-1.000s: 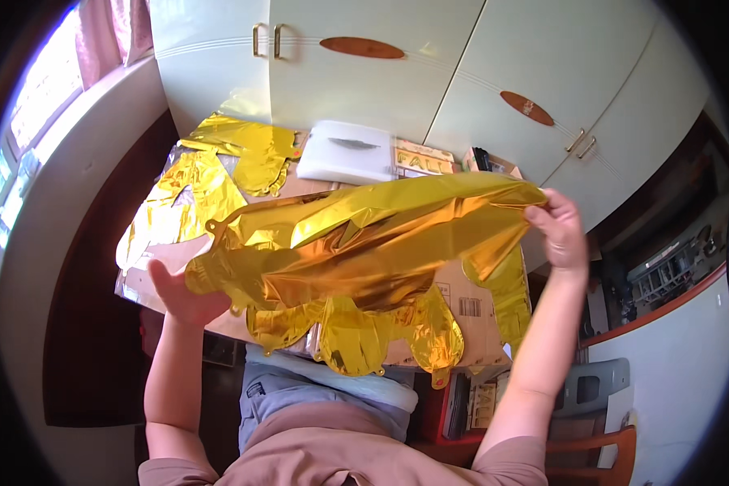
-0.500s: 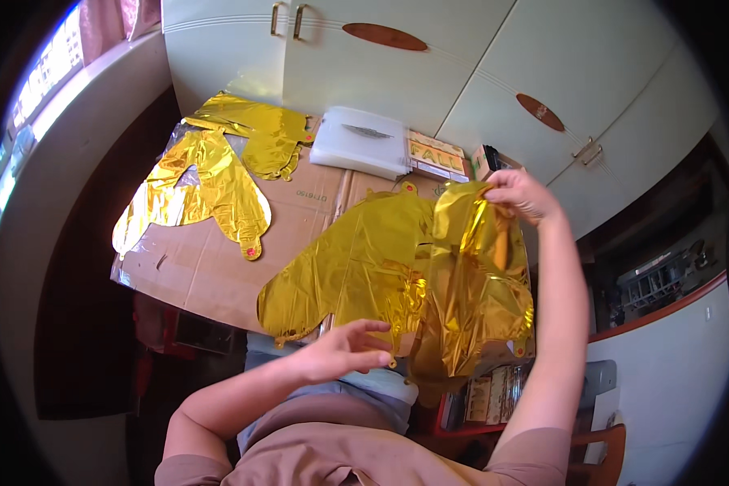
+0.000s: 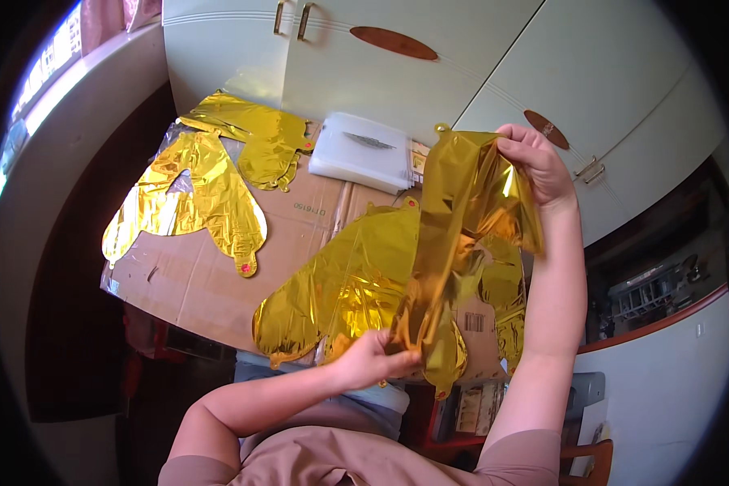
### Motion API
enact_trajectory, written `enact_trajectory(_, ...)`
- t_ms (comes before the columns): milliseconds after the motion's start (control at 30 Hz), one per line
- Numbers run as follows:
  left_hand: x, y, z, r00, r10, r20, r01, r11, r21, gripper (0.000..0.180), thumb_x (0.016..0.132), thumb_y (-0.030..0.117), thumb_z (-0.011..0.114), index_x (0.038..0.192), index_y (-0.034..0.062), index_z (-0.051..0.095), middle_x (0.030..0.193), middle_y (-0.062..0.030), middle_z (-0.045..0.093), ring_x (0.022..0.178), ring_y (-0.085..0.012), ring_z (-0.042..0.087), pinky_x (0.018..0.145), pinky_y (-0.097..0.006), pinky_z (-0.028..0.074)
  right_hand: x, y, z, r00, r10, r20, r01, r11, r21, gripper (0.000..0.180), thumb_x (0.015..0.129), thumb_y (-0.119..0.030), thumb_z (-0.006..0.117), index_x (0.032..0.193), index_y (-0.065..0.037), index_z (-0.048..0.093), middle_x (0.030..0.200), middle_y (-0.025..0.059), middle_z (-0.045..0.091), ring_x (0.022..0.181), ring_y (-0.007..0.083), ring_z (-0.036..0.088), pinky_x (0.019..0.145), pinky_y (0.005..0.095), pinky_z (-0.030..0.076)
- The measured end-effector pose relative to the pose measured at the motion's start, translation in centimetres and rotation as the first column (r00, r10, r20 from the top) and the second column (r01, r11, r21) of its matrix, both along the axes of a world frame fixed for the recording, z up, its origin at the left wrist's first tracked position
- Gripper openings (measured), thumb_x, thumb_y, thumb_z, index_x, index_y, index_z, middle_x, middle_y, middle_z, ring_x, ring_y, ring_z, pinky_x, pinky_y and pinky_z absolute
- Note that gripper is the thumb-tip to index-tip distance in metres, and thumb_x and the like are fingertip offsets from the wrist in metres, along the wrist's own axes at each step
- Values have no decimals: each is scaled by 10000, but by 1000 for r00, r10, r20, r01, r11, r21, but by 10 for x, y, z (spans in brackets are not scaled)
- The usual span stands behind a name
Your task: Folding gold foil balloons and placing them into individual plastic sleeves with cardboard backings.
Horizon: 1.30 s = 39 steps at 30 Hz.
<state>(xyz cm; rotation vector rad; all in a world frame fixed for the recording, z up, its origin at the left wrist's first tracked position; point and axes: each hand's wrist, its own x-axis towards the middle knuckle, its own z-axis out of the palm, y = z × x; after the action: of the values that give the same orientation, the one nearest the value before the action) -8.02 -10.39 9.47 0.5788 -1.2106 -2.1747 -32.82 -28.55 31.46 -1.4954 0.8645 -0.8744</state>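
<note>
A flat, uninflated gold foil balloon (image 3: 449, 211) hangs raised between my two hands. My right hand (image 3: 540, 168) pinches its top edge, and the film drapes in folds below. At its lower left edge, my left hand (image 3: 364, 362) closes its fingers on the foil. Under it, a second gold foil balloon (image 3: 348, 275) lies flat on the cardboard (image 3: 202, 287), partly covered. More gold foil (image 3: 502, 279) shows at the right behind the hanging piece. Over on the left lies an A-shaped gold foil balloon (image 3: 211, 186), with another gold piece (image 3: 259, 134) behind it.
A stack of clear plastic sleeves (image 3: 360, 154) sits at the back of the cardboard, beside a partly hidden box (image 3: 419, 158). Pale cabinet doors (image 3: 397, 77) rise behind. A wooden chair (image 3: 595, 462) stands at lower right, near a red-edged shelf holding packages (image 3: 478, 409).
My right hand has lifted the foil balloon up off the others, uncovering foil and cardboard beneath. My left hand, open before, has moved right and closed on its lower edge.
</note>
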Motion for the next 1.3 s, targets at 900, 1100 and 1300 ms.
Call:
enact_trajectory(900, 66, 27, -39, 713, 519, 471, -74, 724, -686, 453, 870, 46, 660, 1308, -33, 581, 990, -196, 584, 830, -379, 639, 748, -418, 536, -21, -105, -209, 885, 20, -465, 121, 955, 270, 159, 819, -29, 755, 968, -38, 700, 844, 22, 689, 715, 100, 623, 676, 240, 501)
enact_trajectory(1100, 65, 22, -40, 690, 528, 495, -58, 722, -690, 477, 872, 58, 673, 1319, -57, 551, 946, -192, 586, 777, -369, 645, 701, -424, 538, -20, -121, -237, 726, -19, -688, 138, 983, 119, 270, 780, 25, 749, 1042, -17, 700, 921, 24, 690, 846, 118, 643, 801, 266, 529)
enact_trajectory(1300, 69, 18, -43, 669, 543, 507, 25, 666, -746, 505, 873, 88, 672, 1333, -61, 525, 912, -197, 617, 760, -376, 657, 677, -435, 555, -7, -126, -244, 740, -77, -668, 168, 983, 74, 258, 769, 27, 748, 1019, -14, 701, 907, 24, 692, 837, 114, 639, 777, 262, 520)
